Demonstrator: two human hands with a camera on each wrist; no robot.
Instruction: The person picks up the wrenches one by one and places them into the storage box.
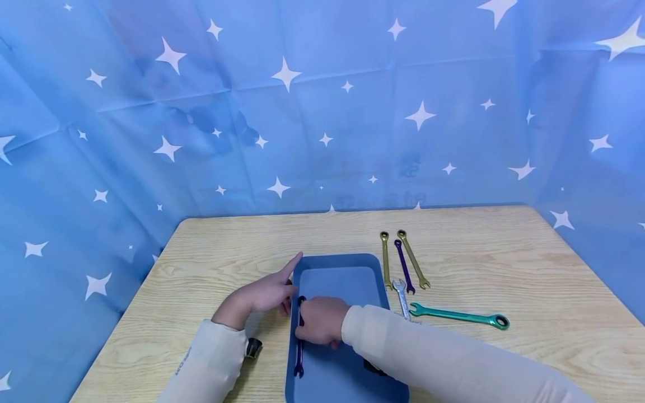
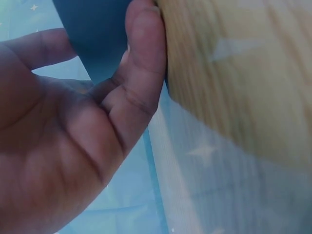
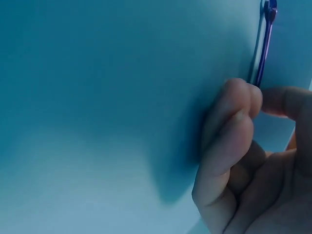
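A blue rectangular tray (image 1: 342, 282) rests on the table. Inside, along its left wall, lies a purple combination wrench (image 1: 299, 358), its open end pointing toward the near side. My right hand (image 1: 324, 320) reaches over the tray and pinches this wrench between thumb and fingers, covering its middle. In the right wrist view the wrench shaft (image 3: 265, 48) runs out past the fingertips, close to the tray floor. At the tray's left side, my left hand (image 1: 268, 293) grips the wall, index finger stretched toward the far corner and the other fingers bent against the outside.
Right of the tray lie two gold wrenches (image 1: 386, 263) (image 1: 414, 259), another purple wrench (image 1: 405, 267) between them, a silver wrench (image 1: 402, 299) partly behind my right sleeve, and a green wrench (image 1: 458, 316). A blue star-patterned curtain (image 1: 322, 112) surrounds the wooden table (image 1: 554, 280).
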